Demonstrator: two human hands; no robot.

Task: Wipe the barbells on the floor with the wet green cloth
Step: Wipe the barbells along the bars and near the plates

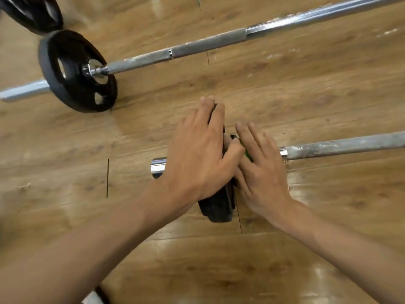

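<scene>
We see the left hand (201, 154) and right hand (262, 172), both bare, on bare forearms reaching the frame edge at 7 and 4 o'clock.

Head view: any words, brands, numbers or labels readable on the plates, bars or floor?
No readable text.
The far weight plate is blurred, no legible marking.
The near weight plate is mostly covered by the left hand and right hand.
The far bar and near bar show no marking.
</scene>
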